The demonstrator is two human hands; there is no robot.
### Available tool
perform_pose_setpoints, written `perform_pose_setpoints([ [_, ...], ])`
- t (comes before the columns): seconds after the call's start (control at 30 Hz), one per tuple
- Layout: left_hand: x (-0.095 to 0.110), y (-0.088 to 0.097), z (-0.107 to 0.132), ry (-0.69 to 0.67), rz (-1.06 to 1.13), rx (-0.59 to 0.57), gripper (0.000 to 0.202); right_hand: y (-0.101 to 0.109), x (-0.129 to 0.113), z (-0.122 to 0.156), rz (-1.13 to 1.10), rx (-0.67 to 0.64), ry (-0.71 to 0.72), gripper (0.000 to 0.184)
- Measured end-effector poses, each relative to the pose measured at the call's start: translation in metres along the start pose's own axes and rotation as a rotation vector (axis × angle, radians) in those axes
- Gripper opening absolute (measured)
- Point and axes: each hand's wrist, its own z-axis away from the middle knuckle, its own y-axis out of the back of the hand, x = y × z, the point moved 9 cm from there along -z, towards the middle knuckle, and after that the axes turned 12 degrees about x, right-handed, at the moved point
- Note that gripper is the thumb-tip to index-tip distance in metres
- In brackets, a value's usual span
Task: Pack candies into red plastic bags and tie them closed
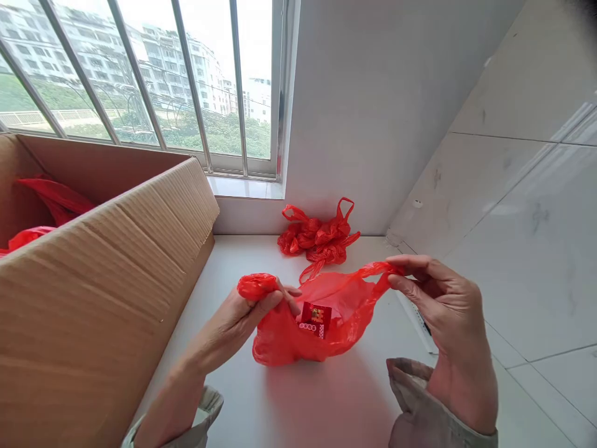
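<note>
A thin red plastic bag (345, 336) is spread between my two hands above the white tabletop, its mouth gaping upward. Inside it lie small dark-red printed packets (316, 313), partly covered by the bag's front wall. My left hand (261, 305) grips the bag's left handle, which is bunched over the thumb and fingers. With thumb and fingertips, my right hand (436, 295) pinches the right handle and draws it out to the right. How full the bag's bottom is cannot be seen.
Crumpled red plastic bags (319, 233) lie against the wall behind. A tall open cardboard box (116, 267) stands at left, with red plastic (60, 199) inside. Beyond it is a barred window (186, 87). A flat white object (417, 323) lies partly behind my right hand.
</note>
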Motion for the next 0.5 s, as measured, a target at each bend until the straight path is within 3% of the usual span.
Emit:
perform_pose_setpoints([
  [0.13,-0.002,-0.020,0.002,0.201,0.242,0.063,0.042,0.009,-0.030,0.004,0.046,0.217,0.220,0.008],
  [0.23,-0.015,-0.027,0.010,0.373,0.204,0.125,0.044,0.002,-0.044,0.007,0.094,0.203,0.305,0.011],
  [0.3,-0.018,-0.032,0.016,0.393,0.130,0.112,0.039,-0.007,-0.053,0.013,0.072,0.150,0.348,0.017],
  [0.4,-0.015,-0.049,0.025,0.311,0.056,0.002,0.047,-0.032,-0.070,0.032,-0.038,-0.032,0.422,0.026],
  [0.5,-0.008,-0.059,0.031,0.217,0.037,-0.025,0.031,-0.077,-0.090,0.067,-0.201,-0.457,0.473,0.029],
])
